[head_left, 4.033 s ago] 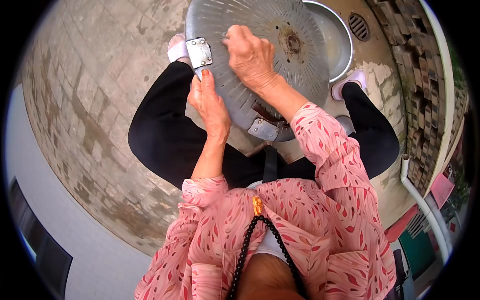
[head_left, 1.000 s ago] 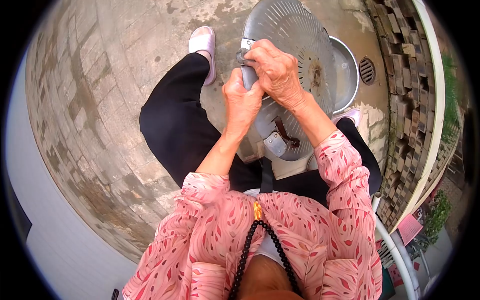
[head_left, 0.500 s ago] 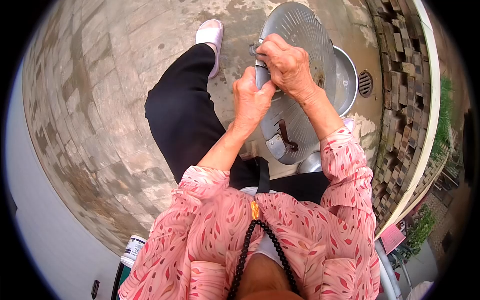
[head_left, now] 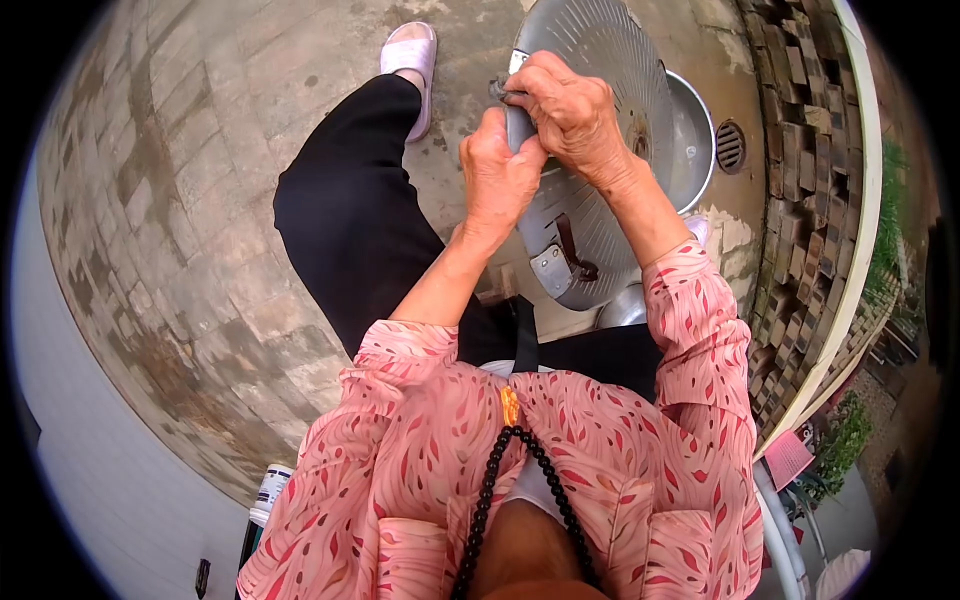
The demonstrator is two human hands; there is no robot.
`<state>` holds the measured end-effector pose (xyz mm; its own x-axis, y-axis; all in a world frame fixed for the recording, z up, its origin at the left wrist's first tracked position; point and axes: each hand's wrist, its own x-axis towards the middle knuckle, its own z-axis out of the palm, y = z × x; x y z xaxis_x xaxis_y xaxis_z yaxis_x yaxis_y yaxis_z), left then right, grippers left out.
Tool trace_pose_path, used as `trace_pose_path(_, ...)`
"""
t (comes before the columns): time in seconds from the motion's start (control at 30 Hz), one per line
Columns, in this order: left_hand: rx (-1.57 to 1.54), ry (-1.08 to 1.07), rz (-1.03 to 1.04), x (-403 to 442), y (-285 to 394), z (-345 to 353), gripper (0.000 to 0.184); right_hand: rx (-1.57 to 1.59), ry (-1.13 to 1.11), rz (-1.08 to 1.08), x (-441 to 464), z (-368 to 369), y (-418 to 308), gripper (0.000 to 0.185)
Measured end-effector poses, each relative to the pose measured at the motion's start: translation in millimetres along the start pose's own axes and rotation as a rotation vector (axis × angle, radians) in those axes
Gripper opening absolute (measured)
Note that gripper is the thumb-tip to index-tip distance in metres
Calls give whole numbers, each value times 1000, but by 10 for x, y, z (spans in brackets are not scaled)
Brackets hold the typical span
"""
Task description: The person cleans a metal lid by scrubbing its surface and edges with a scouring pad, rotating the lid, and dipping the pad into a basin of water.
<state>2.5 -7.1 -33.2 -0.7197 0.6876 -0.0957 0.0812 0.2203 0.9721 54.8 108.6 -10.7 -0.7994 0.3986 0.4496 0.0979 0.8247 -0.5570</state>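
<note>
A large round grey metal pan point(head_left: 640, 100) with radial ribs stands tilted in front of me. A dark brown handle point(head_left: 567, 238) is fixed near its lower edge by a riveted metal plate point(head_left: 550, 271). My left hand point(head_left: 498, 175) is closed on the near rim, thumb over the edge. Just above it, my right hand point(head_left: 580, 115) pinches a small grey wad point(head_left: 497, 90), perhaps a scrubbing pad, against the same rim. Part of the ribbed face is hidden behind my right hand and forearm.
Behind the pan sits a shiny metal basin point(head_left: 690, 140); another rounded metal vessel point(head_left: 625, 306) is below. A floor drain point(head_left: 731, 147) lies beside stacked bricks point(head_left: 800, 210). My slippered foot point(head_left: 412, 70) rests on the paving. A white tub point(head_left: 271, 490) stands lower left.
The view has shifted slightly, so pan and hands sit a little higher in it. Both hands keep their hold at the rim; the grey wad has moved slightly along it.
</note>
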Motion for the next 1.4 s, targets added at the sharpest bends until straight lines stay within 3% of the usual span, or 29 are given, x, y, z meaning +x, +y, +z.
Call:
trace_pose_path(0.13,-17,-11,-30,-11,23,-7,18,-135,99,128,146,102,81,14)
trace_pose_path(0.27,-140,-26,-99,26,-10,-61,17,-153,220,270,-561,67,107,5)
trace_pose_path(0.4,-413,-43,-24,0,1,-32,31,-480,255,683,-1219,-100,289,10)
trace_pose_path(0.53,-439,-29,-70,12,-42,-26,34,-189,310,473,-826,118,-592,11)
trace_pose_path(0.6,-449,-27,-83,-19,-100,-46,34,-110,312,344,-929,176,-571,12)
trace_pose_path(0.7,-422,-48,-84,-40,-166,-43,26,-420,284,534,-1303,34,79,12)
trace_pose_path(0.8,-459,-38,-132,-46,-7,-13,19,-341,322,565,-1178,41,-222,13)
trace_pose_path(0.87,-493,-24,-166,-73,40,27,16,-170,322,474,-1067,165,-637,15)
trace_pose_path(0.93,-489,-42,-162,-76,-3,-16,14,-112,326,418,-1153,206,-589,14)
trace_pose_path(1.03,-466,-53,-183,-82,-94,-56,9,-438,279,609,-1352,43,32,12)
trace_pose_path(1.13,-507,-51,-213,-68,-10,-9,7,-415,314,638,-1292,17,47,14)
trace_pose_path(1.27,-461,-50,-265,-1,-55,-77,4,-169,349,517,-1265,201,-333,16)
trace_pose_path(1.4,-505,-81,-352,59,-159,-172,4,-268,286,644,-1454,97,-116,15)
